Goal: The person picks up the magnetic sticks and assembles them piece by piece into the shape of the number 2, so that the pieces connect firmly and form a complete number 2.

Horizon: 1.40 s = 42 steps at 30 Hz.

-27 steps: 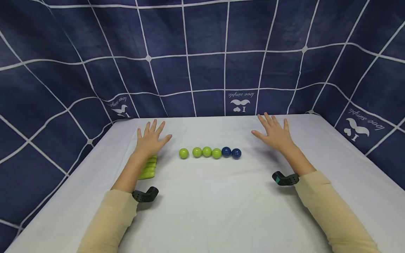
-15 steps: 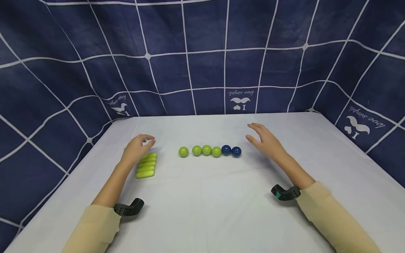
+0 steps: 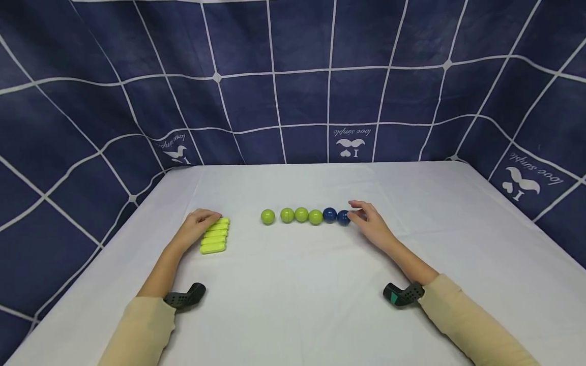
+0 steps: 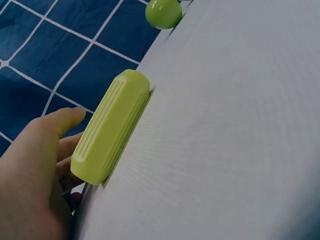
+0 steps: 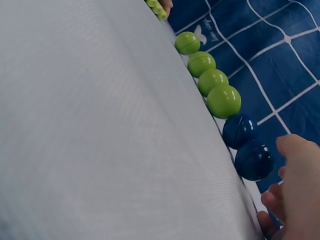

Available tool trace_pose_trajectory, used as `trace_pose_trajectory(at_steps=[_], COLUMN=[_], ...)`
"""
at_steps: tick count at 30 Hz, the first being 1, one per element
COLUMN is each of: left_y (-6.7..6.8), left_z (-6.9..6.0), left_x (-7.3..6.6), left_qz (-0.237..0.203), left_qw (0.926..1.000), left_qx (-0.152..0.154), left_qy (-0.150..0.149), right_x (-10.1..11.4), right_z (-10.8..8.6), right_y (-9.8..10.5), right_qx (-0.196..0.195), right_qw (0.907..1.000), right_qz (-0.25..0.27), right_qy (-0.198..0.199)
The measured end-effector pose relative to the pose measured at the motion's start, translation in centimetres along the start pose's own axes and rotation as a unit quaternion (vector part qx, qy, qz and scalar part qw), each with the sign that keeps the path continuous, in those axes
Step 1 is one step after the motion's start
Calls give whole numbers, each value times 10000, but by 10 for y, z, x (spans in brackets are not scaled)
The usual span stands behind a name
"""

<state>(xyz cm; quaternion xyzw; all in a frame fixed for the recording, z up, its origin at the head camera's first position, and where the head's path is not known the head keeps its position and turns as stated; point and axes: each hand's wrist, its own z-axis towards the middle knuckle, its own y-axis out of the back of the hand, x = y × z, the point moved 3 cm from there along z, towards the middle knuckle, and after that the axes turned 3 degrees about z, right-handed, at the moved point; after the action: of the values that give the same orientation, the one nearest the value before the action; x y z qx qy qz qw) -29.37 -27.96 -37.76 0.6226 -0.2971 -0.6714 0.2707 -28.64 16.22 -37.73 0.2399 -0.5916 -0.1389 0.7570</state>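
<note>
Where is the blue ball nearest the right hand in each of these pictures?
Head: blue ball just right of centre, at the row's right end.
Left wrist: not in it.
Right wrist: blue ball right of centre, below the middle, beside the right hand.
Shared landmark: blue curtain with white lines.

Across the navy checked cloth (image 3: pixel 302 96), white prints are standing upside down in the head view. The middle print (image 3: pixel 350 143) is reading "love simple", with a moustache, a heart and the letter "I" below it. The right print (image 3: pixel 523 181) is showing the same words and signs, running aslant. The left print (image 3: pixel 176 152) is repeating them, its last letters blurring.
</note>
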Motion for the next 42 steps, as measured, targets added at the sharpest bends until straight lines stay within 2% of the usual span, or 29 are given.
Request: trace_pose_trajectory(at_steps=[5,9,13,18,21,25,28,30,33,36,38,42], left_y=[1,2,1,-1,1,6,4,-3,-24,-51,-67,-99], left_z=[0,1,2,4,4,1,-1,-3,-5,-9,-12,-11], left_x=[-2,-1,0,0,0,-9,-29,-49,-82,-111,-131,-151], left_qz=[244,306,140,-209,-349,-398,-482,-590,-890,-1255,-1448,-1883], left_qw=[9996,9994,9997,9989,9968,9893,9811,9783,9783,9799,9808,9781], left_qx=[-71,-141,-197,-410,-690,-1385,-1872,-1975,-1769,-1271,-904,-266], left_qy=[-83,-71,-18,99,198,222,28,-227,-611,-883,-946,-848], right_x=[-1,1,2,4,4,3,2,2,1,0,0,0], right_z=[-1,0,1,1,1,0,-2,-4,-4,-4,-3,0], right_y=[-3,-4,-4,-3,-3,-5,-7,-8,-9,-9,-8,-8], right_qx=[333,407,458,443,470,486,466,464,463,474,458,381], right_qw=[9962,9938,9885,9820,9828,9830,9828,9832,9841,9851,9854,9872], right_qz=[-685,-854,-1217,-1591,-1587,-1613,-1641,-1626,-1582,-1530,-1511,-1413], right_qy=[424,580,767,916,814,729,711,693,664,634,629,635])
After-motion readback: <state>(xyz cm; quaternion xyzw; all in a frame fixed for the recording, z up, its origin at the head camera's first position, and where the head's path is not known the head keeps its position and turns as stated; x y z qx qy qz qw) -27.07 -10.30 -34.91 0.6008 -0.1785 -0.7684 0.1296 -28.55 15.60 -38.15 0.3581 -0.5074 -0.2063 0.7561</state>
